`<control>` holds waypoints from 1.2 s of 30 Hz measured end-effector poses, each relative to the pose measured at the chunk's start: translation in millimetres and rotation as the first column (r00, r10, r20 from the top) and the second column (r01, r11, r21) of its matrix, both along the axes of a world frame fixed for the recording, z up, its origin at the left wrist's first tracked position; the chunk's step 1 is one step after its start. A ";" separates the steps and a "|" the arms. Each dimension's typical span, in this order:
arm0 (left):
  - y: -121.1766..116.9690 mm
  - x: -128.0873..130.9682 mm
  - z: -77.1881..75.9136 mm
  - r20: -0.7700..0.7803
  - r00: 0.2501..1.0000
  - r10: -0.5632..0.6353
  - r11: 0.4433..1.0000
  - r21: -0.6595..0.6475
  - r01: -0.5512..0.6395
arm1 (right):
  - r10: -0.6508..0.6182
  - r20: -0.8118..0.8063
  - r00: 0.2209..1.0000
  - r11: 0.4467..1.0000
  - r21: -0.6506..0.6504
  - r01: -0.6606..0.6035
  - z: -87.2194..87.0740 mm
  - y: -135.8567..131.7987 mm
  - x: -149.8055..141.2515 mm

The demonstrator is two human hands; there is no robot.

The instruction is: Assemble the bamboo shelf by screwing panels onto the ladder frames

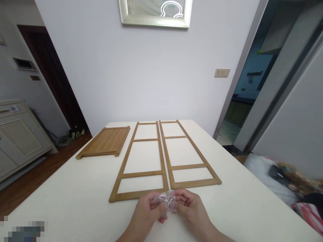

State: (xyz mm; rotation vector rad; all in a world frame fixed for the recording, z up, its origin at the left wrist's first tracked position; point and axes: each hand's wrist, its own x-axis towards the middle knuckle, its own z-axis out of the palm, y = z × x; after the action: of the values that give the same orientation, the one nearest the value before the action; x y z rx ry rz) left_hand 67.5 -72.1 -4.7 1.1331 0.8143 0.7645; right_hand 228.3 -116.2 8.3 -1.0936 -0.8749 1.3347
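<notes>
Between my two hands is a small clear plastic bag (166, 199) with what look like small metal screws in it. My left hand (149, 209) pinches the bag's left side, thumb across the front. The bag's right side is gripped by the fingers of my right hand (189, 205). Both hands are just above the near ends of two ladder-like wooden frames, the left frame (141, 174) and the right frame (189, 166), lying flat side by side. Each frame has several crossbars.
Wooden panels (108, 140) lie stacked at the far left of the white table (83, 191). The table's far edge meets a wall (156, 74) with a picture frame (155, 24). A cabinet (21, 134) stands to the left; bags and cloth (290, 181) are piled at the right.
</notes>
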 end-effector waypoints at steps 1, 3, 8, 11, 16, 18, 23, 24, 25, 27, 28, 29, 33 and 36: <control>-0.4 0.3 -0.3 0.000 1.000 0.006 1.000 0.000 -0.006 | 0.009 0.017 1.000 1.000 0.011 -0.009 0.0 -0.4 -0.2; -1.1 1.2 -0.5 -0.005 1.000 0.023 1.000 -0.008 -0.023 | 0.020 0.048 0.999 0.999 0.040 -0.022 -0.8 -1.2 -0.4; -1.3 2.5 0.3 -0.022 0.999 0.043 0.999 -0.025 -0.043 | -0.043 0.148 0.988 0.997 0.074 0.032 -2.4 -3.6 1.1; -0.3 1.7 2.2 -0.013 0.999 0.049 0.999 -0.017 -0.049 | -0.122 0.195 0.973 0.992 0.065 0.111 3.0 -1.6 7.1; 0.7 -1.2 4.1 0.042 0.987 0.153 0.988 -0.024 -0.152 | -0.147 0.203 0.968 0.988 -0.007 0.152 14.4 6.6 26.1; 0.3 -1.9 4.2 0.079 0.980 0.182 0.983 -0.040 -0.179 | 0.008 0.340 0.940 0.994 -0.107 0.030 17.8 5.2 29.8; -1.3 -1.4 7.1 0.110 0.977 0.184 0.982 -0.054 -0.179 | 0.307 0.858 0.411 0.942 -0.212 -0.262 31.3 -13.6 19.4; -1.4 -1.2 7.9 0.110 0.977 0.181 0.983 -0.055 -0.176 | 0.297 0.899 0.321 0.936 -0.208 -0.283 34.4 -17.2 16.3; -1.5 -1.0 8.5 0.110 0.978 0.179 0.983 -0.056 -0.174 | 0.293 0.921 0.257 0.931 -0.214 -0.294 37.0 -20.1 13.7; -1.4 -0.8 9.1 0.108 0.979 0.172 0.985 -0.051 -0.167 | 0.302 0.934 0.190 0.922 -0.235 -0.307 39.8 -23.9 10.8; -1.3 -0.8 9.0 0.107 0.980 0.171 0.985 -0.050 -0.166 | 0.301 0.936 0.182 0.924 -0.239 -0.300 39.8 -25.0 10.6; -1.2 -0.8 8.7 0.107 0.980 0.170 0.985 -0.049 -0.166 | 0.300 0.936 0.185 0.927 -0.240 -0.288 39.1 -25.9 11.0; -1.0 -1.3 6.7 0.104 0.980 0.169 0.985 -0.048 -0.165 | 0.309 0.920 0.242 0.935 -0.247 -0.254 33.5 -28.1 14.4; -0.5 -1.5 5.7 0.113 0.980 0.164 0.986 -0.035 -0.161 | 0.350 0.886 0.305 0.922 -0.270 -0.276 31.8 -27.8 13.9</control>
State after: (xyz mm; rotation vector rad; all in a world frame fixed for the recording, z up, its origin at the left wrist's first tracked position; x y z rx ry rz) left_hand 66.0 -72.5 1.0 0.9981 0.8233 0.9445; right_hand 242.1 -143.9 40.1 -1.8602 -2.0040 0.9380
